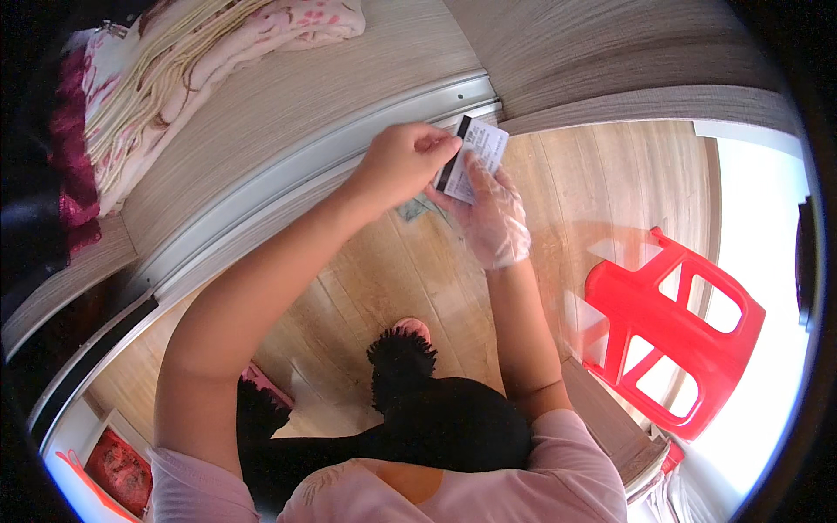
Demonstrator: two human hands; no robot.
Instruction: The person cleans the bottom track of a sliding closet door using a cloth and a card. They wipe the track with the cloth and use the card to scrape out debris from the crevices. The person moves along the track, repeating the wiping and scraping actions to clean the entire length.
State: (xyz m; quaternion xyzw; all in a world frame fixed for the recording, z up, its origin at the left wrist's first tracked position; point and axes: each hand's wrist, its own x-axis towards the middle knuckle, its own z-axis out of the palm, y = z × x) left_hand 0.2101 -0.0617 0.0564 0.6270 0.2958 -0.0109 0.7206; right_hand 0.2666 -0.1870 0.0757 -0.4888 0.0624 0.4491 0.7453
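A small flat white packet with a black edge [475, 152] is held up between both hands, above the wooden floor. My left hand [403, 161] is bare and pinches the packet's black left edge with its fingertips. My right hand [493, 213] wears a thin clear plastic glove and supports the packet from below and behind. A crumpled bit of clear wrapping [418, 207] hangs just under my left hand.
A wooden shelf [288, 105] with a metal sliding rail [288, 179] runs across the upper left, with folded pink and cream bedding [174, 78] on it. A red plastic stool [676, 327] stands at the right. My feet in pink slippers [411, 329] stand on the plank floor.
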